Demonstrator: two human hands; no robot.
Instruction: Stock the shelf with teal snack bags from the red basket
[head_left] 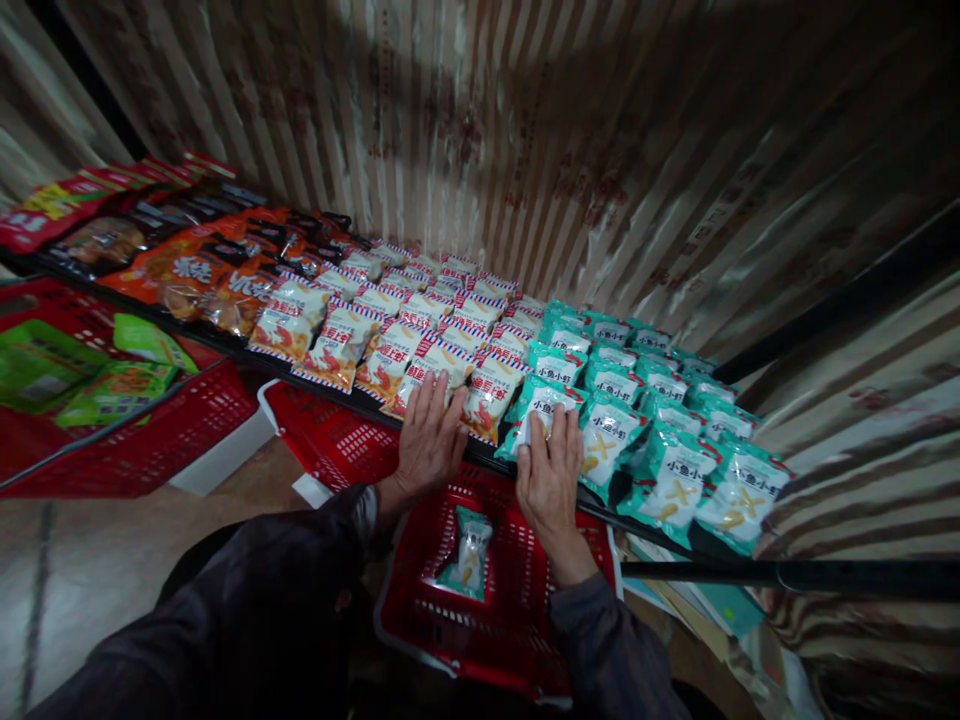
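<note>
My left hand (429,437) lies with fingers stretched over the front of a white and red snack bag (435,368), at the edge of the black shelf (360,402). To its right, my right hand (551,475) rests its extended fingers on a teal and white snack bag (534,400) in the front row. Neither hand is wrapped round a bag. Rows of white and red bags stand behind my left hand, and rows of teal bags spread to the right of my right hand. Below the shelf, one teal bag (471,552) lies in a red basket (442,610).
Orange snack bags (191,275) and red-topped bags (56,205) fill the shelf's left end. Another red basket (187,425) at the left holds green packets (120,390). A patterned curtain (465,130) hangs behind the shelf. A black pole (840,290) crosses at the right.
</note>
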